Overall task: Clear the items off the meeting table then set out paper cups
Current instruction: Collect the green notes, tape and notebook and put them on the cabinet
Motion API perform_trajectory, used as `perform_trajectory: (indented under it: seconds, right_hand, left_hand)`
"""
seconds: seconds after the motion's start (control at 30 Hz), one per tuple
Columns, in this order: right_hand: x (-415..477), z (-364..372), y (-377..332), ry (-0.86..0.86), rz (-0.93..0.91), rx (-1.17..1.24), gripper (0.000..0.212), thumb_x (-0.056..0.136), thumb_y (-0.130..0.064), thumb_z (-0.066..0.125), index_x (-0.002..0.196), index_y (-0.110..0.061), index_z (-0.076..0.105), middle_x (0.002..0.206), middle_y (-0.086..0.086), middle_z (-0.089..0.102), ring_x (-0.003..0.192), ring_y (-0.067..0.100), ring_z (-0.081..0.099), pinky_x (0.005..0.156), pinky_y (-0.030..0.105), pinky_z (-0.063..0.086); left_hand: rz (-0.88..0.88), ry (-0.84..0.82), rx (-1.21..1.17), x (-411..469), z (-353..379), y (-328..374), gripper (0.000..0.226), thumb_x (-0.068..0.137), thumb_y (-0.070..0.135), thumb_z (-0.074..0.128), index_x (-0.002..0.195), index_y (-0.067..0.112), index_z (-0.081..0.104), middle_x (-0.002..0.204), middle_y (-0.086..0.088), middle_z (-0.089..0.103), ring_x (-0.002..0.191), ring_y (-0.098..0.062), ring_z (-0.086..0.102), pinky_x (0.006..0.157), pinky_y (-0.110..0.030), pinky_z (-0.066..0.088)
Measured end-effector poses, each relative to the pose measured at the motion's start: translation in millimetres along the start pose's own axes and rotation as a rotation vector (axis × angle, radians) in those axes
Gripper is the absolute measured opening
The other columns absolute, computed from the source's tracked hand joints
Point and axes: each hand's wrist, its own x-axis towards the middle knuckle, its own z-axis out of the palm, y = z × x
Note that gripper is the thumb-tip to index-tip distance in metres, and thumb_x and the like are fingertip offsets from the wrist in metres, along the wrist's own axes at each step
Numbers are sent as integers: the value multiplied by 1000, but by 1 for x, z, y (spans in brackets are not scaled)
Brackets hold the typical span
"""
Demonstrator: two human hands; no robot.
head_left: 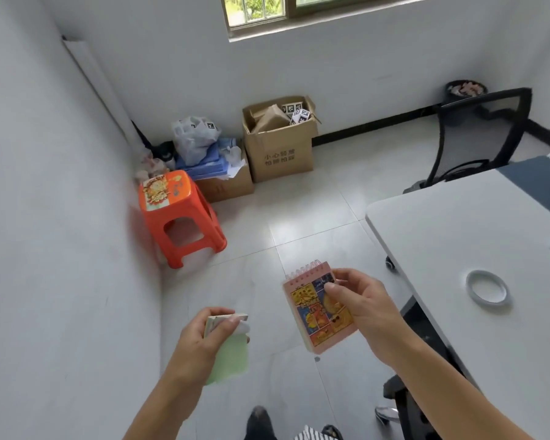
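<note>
Clearing is underway: the right hand (pixel 359 304) grips a spiral notebook (pixel 318 309), the left hand (pixel 204 336) grips a green pad (pixel 231 360); a tape roll (pixel 488 287) remains on the meeting table (pixel 442 236); no paper cups visible.

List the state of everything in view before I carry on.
green notepad: held over the floor, off the table.
pink notebook: closed, tilted, held over the floor.
left grip: holds the green notepad.
right grip: pinches the pink notebook.
tape roll: lying flat on the table.
cardboard box: open, flaps up, filled.
orange stool: upright on the floor.
office chair: upright, unoccupied.
</note>
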Motion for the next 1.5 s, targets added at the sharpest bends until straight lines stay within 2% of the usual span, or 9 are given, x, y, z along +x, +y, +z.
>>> perform_trajectory:
  seconds: [0.27, 0.4, 0.57, 0.7, 0.83, 1.07, 1.23, 1.37, 1.5]
  right_hand:
    - [94, -6, -47, 100, -74, 33, 18, 84, -22, 70, 98, -11, 70, 95, 4, 78, 82, 19, 73, 64, 25, 55]
    - [145, -1, -80, 130, -82, 230, 35, 70, -32, 74, 97, -10, 70, 98, 10, 77, 89, 27, 73, 65, 32, 59]
    - [198, 2, -102, 518, -164, 25, 10, 83, -19, 74, 91, -14, 72, 83, 2, 78, 72, 14, 73, 55, 23, 55]
    - [211, -14, -100, 658, -163, -34, 9, 80, -17, 78, 82, -24, 74, 73, -5, 77, 59, 2, 66, 52, 13, 49]
    - [219, -35, -99, 758, -118, -8, 15, 77, -19, 81, 85, -24, 71, 69, 5, 73, 57, 6, 63, 53, 19, 52]
    - [228, -125, -72, 915, -98, 121, 6, 83, -19, 74, 78, -21, 72, 74, 4, 76, 60, 15, 70, 54, 21, 51]
    - [217, -237, -7, 1264, 156, -164, 3, 83, -23, 73, 86, -24, 72, 91, -6, 74, 92, 15, 67, 80, 36, 53]
    - [193, -305, 57, 1331, 607, -491, 68, 81, -41, 71, 141, -23, 44, 151, 8, 38, 141, 26, 27, 105, 46, 35]
    - [182, -319, 101, 1192, 885, -524, 100, 75, -69, 61, 153, -32, 10, 163, 6, 5, 149, 28, 4, 111, 50, 24]
  left_hand:
    - [-25, -226, -93, 154, 49, 85, 37, 77, 39, 64, 98, 9, 59, 91, -18, 70, 78, -34, 68, 56, -39, 56]
    - [-43, -446, -34, 224, 76, 134, 45, 76, 40, 60, 102, 4, 56, 89, -19, 72, 86, -42, 67, 76, -55, 56]
    - [-126, -603, -28, 290, 110, 189, 60, 86, 55, 47, 116, 5, 60, 107, -23, 72, 99, -43, 69, 82, -53, 58]
    - [-150, -691, 169, 318, 146, 204, 61, 87, 63, 40, 115, 14, 64, 97, -12, 77, 88, -34, 74, 81, -49, 57]
    - [-188, -814, 246, 327, 190, 214, 56, 89, 58, 45, 112, 10, 63, 97, -17, 77, 85, -37, 74, 76, -50, 60]
    - [-214, -754, 345, 349, 281, 217, 37, 97, 38, 52, 106, 3, 60, 94, -20, 74, 85, -39, 73, 77, -54, 60]
    - [-288, -741, 407, 373, 337, 224, 28, 95, 35, 53, 97, 8, 59, 82, -17, 76, 72, -36, 73, 74, -54, 59]
    - [-354, -709, 427, 385, 376, 227, 27, 89, 36, 56, 95, 10, 59, 72, -16, 73, 61, -36, 71, 71, -57, 58]
    - [-431, -675, 414, 390, 405, 225, 31, 87, 40, 56, 88, 10, 63, 60, -11, 66, 48, -29, 63, 69, -55, 57]
